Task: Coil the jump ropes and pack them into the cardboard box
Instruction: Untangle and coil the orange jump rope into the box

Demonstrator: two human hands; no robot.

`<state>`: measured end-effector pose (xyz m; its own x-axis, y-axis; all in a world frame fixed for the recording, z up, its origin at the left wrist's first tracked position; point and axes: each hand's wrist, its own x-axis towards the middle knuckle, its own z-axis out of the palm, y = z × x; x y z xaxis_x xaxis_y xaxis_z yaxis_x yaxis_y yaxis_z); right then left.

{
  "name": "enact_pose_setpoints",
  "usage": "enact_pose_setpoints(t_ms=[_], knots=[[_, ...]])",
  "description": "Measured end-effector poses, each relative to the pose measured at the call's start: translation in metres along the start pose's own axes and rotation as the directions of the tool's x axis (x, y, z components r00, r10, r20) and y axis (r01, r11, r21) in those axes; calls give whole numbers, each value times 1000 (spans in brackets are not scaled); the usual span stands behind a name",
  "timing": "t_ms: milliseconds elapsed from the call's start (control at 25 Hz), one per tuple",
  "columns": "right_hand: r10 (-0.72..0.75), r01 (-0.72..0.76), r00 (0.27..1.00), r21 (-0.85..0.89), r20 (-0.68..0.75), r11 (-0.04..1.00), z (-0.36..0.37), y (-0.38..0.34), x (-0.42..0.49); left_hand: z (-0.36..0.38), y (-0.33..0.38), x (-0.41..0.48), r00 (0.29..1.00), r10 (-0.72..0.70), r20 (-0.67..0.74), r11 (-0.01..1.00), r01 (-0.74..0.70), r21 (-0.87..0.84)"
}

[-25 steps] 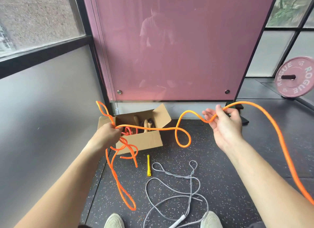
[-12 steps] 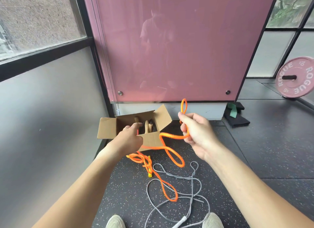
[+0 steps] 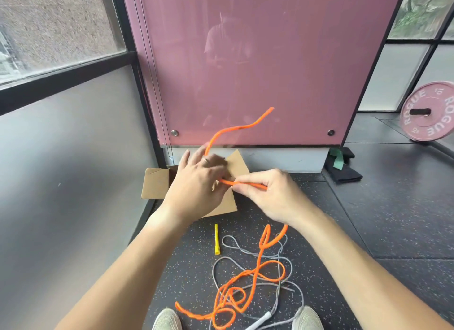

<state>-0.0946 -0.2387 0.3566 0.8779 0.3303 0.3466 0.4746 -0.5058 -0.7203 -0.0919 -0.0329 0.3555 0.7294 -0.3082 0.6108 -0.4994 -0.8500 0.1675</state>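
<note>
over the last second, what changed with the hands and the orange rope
The hands came together over the cardboard box: the right hand swept in leftward and now pinches the orange rope beside the left hand, whose grip is blurred. The loops the left hand held have dropped onto the floor across the grey rope. Box, yellow handle and grey rope stayed put.
</note>
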Motion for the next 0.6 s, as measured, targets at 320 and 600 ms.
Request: enact_pose_setpoints(t_ms=[320, 600], knots=[[36, -259, 773, -263, -634, 929, -49, 48, 10, -12, 11, 1, 986, -160, 44, 987, 159, 36], [-231, 140, 963, -473, -139, 870, -5, 33, 4, -11, 47, 0, 727, -297, 619, 253, 685, -683]])
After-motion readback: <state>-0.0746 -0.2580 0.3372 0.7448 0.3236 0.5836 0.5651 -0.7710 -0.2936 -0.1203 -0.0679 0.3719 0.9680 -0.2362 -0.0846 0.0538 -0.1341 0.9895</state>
